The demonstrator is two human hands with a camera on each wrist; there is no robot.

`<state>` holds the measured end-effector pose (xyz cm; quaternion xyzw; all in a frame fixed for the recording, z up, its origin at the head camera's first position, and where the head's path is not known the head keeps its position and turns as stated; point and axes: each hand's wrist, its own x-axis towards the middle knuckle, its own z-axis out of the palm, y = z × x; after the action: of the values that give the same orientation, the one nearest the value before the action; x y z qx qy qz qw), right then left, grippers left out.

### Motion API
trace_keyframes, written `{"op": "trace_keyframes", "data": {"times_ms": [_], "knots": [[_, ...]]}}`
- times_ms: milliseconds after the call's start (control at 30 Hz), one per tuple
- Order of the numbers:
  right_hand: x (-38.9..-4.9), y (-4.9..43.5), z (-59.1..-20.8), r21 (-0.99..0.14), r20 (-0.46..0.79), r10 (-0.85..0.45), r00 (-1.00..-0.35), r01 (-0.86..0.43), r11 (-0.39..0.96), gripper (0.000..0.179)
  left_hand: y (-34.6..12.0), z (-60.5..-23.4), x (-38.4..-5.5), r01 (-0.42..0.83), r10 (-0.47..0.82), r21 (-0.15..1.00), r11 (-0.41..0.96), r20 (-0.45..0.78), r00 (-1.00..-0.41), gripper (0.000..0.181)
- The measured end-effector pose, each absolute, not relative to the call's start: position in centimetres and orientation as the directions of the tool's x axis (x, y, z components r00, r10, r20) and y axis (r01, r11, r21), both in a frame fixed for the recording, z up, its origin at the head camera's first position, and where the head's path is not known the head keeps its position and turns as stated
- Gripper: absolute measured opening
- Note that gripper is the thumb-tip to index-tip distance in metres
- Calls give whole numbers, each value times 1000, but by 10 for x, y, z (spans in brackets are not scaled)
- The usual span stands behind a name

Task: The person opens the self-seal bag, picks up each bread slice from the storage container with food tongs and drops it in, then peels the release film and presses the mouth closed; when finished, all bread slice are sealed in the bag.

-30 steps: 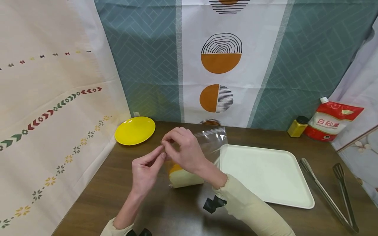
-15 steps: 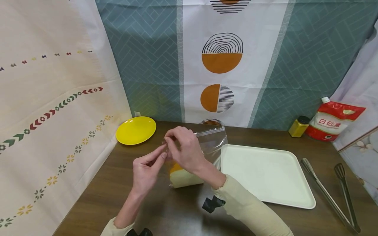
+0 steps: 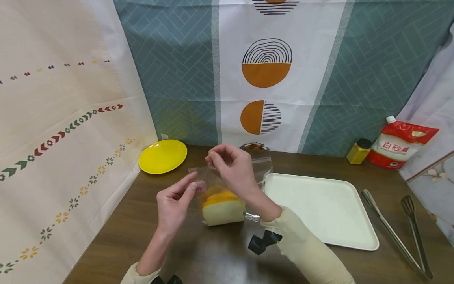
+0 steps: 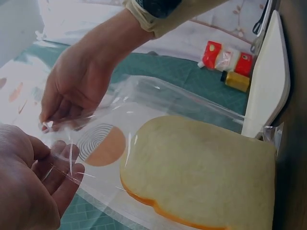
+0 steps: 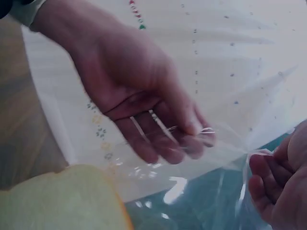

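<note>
A clear plastic zip bag (image 3: 261, 167) stands at the middle of the table with pale bread (image 3: 223, 213), orange-brown at the crust, inside it. My left hand (image 3: 173, 207) pinches the bag's left upper edge between thumb and fingers; in the left wrist view the film stretches across those fingers. A short way to the right and higher, my right hand (image 3: 235, 169) pinches the bag's top edge between thumb and forefinger. The film spans the gap between both hands. In the left wrist view the bread's flat cut face (image 4: 201, 167) shows through the film.
Right of the bag lies a white rectangular tray (image 3: 319, 209). Beyond it are metal tongs (image 3: 388, 232) with a slotted end. A yellow-filled jar (image 3: 357, 153) and a red and white pouch (image 3: 397, 148) stand at the back right. A yellow plate (image 3: 163, 157) sits at the back left.
My right hand has moved right and slightly up, away from my left hand. More of the bag's top edge and the bread now shows between them. The left hand has shifted slightly left.
</note>
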<state>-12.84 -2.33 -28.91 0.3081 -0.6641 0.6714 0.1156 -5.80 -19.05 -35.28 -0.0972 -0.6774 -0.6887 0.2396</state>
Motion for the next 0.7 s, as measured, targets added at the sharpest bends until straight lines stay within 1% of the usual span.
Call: {"op": "trace_keyframes", "data": {"times_ms": [67,167,400,567,700], "knots": [[-129,-19,-285,-859,513,-246,-823,-494,-138,7,-190,-353,-59,463,-202,886,30,459,-865,30],[-131,-14,-279,-883,464,-216,-859,-430,-187,8,-190,-352,-59,458,-207,888,25,453,-867,30],[-139,2,-272,-883,442,-143,-885,-402,-244,11,-188,-350,-60,407,-222,913,16,400,-889,29],[-146,15,-270,-869,435,-102,-895,-387,-309,8,-188,-350,-61,407,-228,913,-1,396,-889,27],[-149,25,-266,-863,403,-81,-911,-349,-365,7,-188,-349,-61,388,-238,922,-11,375,-896,27]]}}
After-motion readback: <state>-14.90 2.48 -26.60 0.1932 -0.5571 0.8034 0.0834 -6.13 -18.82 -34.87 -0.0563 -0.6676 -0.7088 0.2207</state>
